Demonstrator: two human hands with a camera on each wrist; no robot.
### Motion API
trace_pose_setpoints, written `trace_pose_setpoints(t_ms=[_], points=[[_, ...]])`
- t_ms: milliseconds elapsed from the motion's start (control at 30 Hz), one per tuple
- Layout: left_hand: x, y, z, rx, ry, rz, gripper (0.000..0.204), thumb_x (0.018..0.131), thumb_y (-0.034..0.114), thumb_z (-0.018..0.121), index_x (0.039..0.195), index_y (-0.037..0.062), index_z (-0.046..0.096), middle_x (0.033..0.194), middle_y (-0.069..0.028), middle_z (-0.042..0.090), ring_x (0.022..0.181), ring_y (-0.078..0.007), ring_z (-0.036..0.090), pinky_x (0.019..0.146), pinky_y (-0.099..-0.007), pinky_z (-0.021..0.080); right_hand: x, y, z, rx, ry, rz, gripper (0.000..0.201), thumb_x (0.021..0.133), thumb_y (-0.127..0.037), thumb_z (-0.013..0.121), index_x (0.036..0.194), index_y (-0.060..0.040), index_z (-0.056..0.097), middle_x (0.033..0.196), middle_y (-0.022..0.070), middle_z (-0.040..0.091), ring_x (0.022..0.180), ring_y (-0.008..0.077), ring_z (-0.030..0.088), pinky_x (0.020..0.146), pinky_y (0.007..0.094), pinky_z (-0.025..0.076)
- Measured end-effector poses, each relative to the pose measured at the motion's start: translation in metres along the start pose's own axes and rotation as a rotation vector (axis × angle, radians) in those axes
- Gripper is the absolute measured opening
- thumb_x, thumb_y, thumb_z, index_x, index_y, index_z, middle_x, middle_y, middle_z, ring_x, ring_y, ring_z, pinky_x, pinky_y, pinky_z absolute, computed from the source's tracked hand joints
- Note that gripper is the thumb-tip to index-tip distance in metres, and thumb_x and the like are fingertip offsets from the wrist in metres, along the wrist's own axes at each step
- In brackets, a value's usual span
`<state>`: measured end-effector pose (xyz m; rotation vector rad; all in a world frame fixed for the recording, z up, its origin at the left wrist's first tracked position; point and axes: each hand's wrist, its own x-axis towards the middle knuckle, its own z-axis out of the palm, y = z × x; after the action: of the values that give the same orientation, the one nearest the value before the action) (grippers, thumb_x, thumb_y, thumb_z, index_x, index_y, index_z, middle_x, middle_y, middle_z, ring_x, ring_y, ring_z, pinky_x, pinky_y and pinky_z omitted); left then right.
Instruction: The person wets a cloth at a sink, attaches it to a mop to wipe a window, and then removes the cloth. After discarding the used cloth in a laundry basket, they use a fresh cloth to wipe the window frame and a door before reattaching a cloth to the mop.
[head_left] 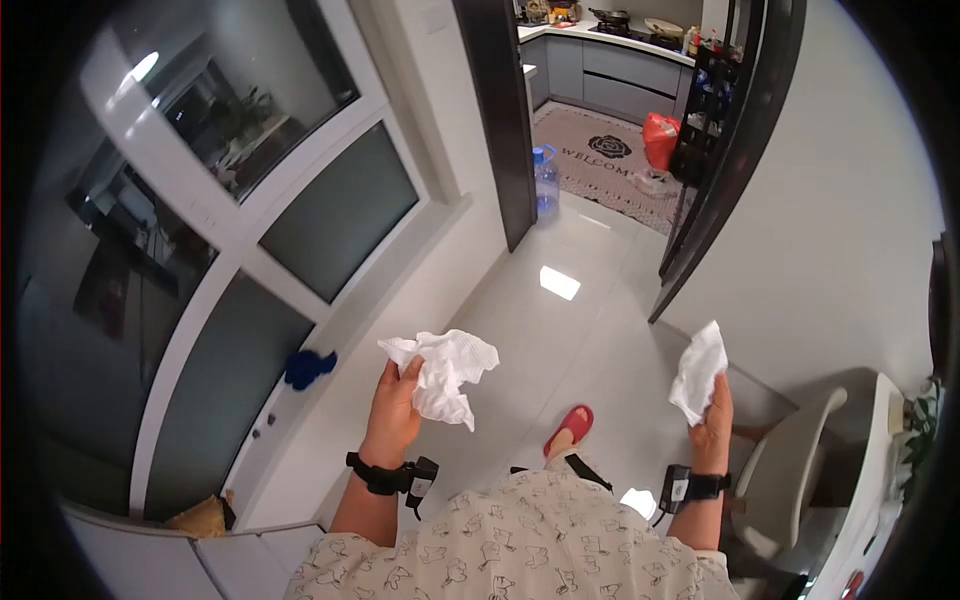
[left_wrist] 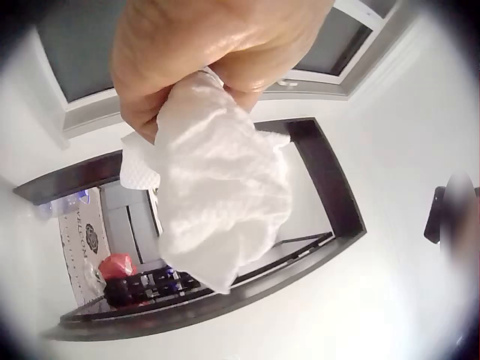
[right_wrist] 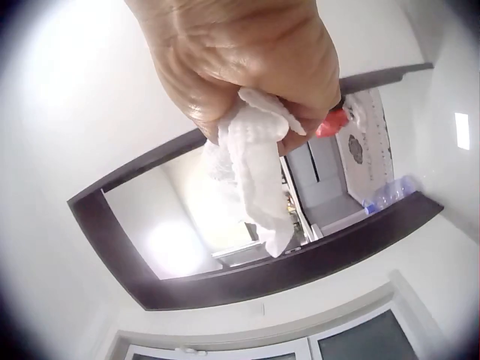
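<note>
A crumpled white tissue (head_left: 455,372) spreads from the fingers of the left hand (head_left: 395,408), which pinches it by one side. In the left wrist view the left hand (left_wrist: 217,45) grips the bunched tissue (left_wrist: 221,180), and the loose part hangs past the fingers. Well apart from it, the right hand (head_left: 713,425) holds a second, narrower white tissue (head_left: 699,374) upright. From the right wrist view, that tissue (right_wrist: 259,169) is caught between thumb and fingers of the right hand (right_wrist: 247,56); its folds partly hide the fingertips.
A doorway with a dark frame (head_left: 500,130) leads to a kitchen with a patterned mat (head_left: 600,150), a red bag (head_left: 660,140) and a water bottle (head_left: 546,185). Windows line the left, a blue cloth (head_left: 310,369) on the ledge. At right stands a chair (head_left: 785,480) beside a white table (head_left: 860,480).
</note>
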<state>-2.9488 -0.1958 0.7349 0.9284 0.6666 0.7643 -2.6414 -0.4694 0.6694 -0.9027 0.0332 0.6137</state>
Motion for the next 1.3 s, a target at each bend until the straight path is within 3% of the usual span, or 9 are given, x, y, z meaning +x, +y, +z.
trace_pose_setpoints(t_ms=[333, 533, 700, 767, 833, 1033, 1167, 1233, 1300], points=[[0.249, -0.005, 0.159, -0.136, -0.071, -0.072, 0.038, 0.087, 0.011, 0.047, 0.121, -0.0011, 0.035, 0.118, -0.0107, 0.047, 0.109, -0.0185, 0.048, 0.091, -0.0322, 0.041, 0.284, -0.07, 0.159, -0.107, -0.218, -0.002, 0.026, 0.09, -0.013, 0.046, 0.115, -0.0077, 0.04, 0.103, 0.0056, 0.056, 0.093, 0.0159, 0.057, 0.078, 0.0303, 0.049], [0.427, -0.038, 0.23, -0.097, -0.144, -0.06, 0.038, 0.086, 0.007, 0.049, 0.121, -0.0009, 0.037, 0.116, -0.0086, 0.048, 0.107, -0.0163, 0.049, 0.091, -0.0293, 0.041, 0.461, -0.077, 0.189, -0.043, -0.181, 0.051, 0.034, 0.092, -0.017, 0.042, 0.124, -0.0053, 0.042, 0.118, 0.0077, 0.052, 0.102, 0.0216, 0.055, 0.084, 0.0346, 0.048], [0.586, -0.044, 0.303, -0.089, -0.172, -0.135, 0.036, 0.086, 0.006, 0.05, 0.12, 0.0005, 0.039, 0.113, -0.0073, 0.051, 0.103, -0.015, 0.051, 0.088, -0.0284, 0.042, 0.611, -0.108, 0.199, 0.053, -0.107, 0.057, 0.035, 0.093, -0.026, 0.041, 0.122, -0.006, 0.046, 0.115, 0.0062, 0.056, 0.102, 0.0211, 0.056, 0.087, 0.0336, 0.046], [0.647, -0.039, 0.336, -0.035, -0.164, -0.147, 0.035, 0.087, 0.006, 0.05, 0.12, 0.0012, 0.04, 0.112, -0.0068, 0.051, 0.101, -0.0146, 0.052, 0.088, -0.0282, 0.043, 0.659, -0.131, 0.205, 0.149, -0.23, 0.058, 0.036, 0.092, -0.028, 0.044, 0.121, -0.0064, 0.047, 0.115, 0.0053, 0.056, 0.101, 0.0207, 0.056, 0.087, 0.0336, 0.046], [0.706, -0.039, 0.364, 0.034, -0.206, -0.052, 0.03, 0.088, 0.005, 0.047, 0.117, 0.0025, 0.041, 0.109, -0.0069, 0.051, 0.098, -0.0138, 0.052, 0.086, -0.0289, 0.044, 0.704, -0.143, 0.215, 0.221, -0.037, 0.084, 0.038, 0.093, -0.026, 0.04, 0.127, -0.0088, 0.041, 0.122, 0.0078, 0.051, 0.108, 0.0239, 0.051, 0.092, 0.0386, 0.042], [0.884, -0.054, 0.417, -0.102, 0.024, 0.058, 0.02, 0.088, 0.001, 0.044, 0.108, 0.0032, 0.045, 0.105, -0.0062, 0.052, 0.094, -0.014, 0.053, 0.082, -0.0288, 0.045, 0.888, -0.164, 0.21, 0.111, -0.135, 0.04, 0.037, 0.092, -0.02, 0.044, 0.126, -0.0077, 0.04, 0.119, 0.0082, 0.051, 0.105, 0.0241, 0.053, 0.089, 0.0377, 0.044], [0.997, -0.066, 0.443, -0.158, 0.265, 0.21, 0.029, 0.083, -0.002, 0.042, 0.111, 0.0041, 0.042, 0.104, -0.0077, 0.052, 0.093, -0.0149, 0.053, 0.081, -0.0307, 0.045, 1.026, -0.192, 0.256, -0.118, -0.153, 0.044, 0.035, 0.089, -0.017, 0.048, 0.122, -0.0063, 0.042, 0.113, 0.0094, 0.054, 0.101, 0.0228, 0.055, 0.083, 0.0366, 0.047], [1.046, -0.069, 0.454, -0.154, 0.337, 0.248, 0.033, 0.081, -0.001, 0.042, 0.113, 0.0045, 0.042, 0.106, -0.0087, 0.052, 0.095, -0.0157, 0.053, 0.082, -0.0307, 0.044, 1.098, -0.206, 0.279, -0.136, -0.275, 0.08, 0.036, 0.088, -0.015, 0.049, 0.121, -0.0041, 0.043, 0.113, 0.0105, 0.053, 0.101, 0.0229, 0.055, 0.084, 0.036, 0.047], [1.09, -0.064, 0.465, 0.061, 0.444, 0.37, 0.036, 0.08, 0.001, 0.043, 0.116, 0.0041, 0.041, 0.107, -0.0086, 0.051, 0.097, -0.0163, 0.052, 0.084, -0.0302, 0.042, 1.153, -0.217, 0.325, -0.15, -0.357, 0.126, 0.038, 0.088, -0.015, 0.05, 0.123, -0.0023, 0.041, 0.117, 0.0112, 0.051, 0.104, 0.0237, 0.053, 0.088, 0.0366, 0.045]])
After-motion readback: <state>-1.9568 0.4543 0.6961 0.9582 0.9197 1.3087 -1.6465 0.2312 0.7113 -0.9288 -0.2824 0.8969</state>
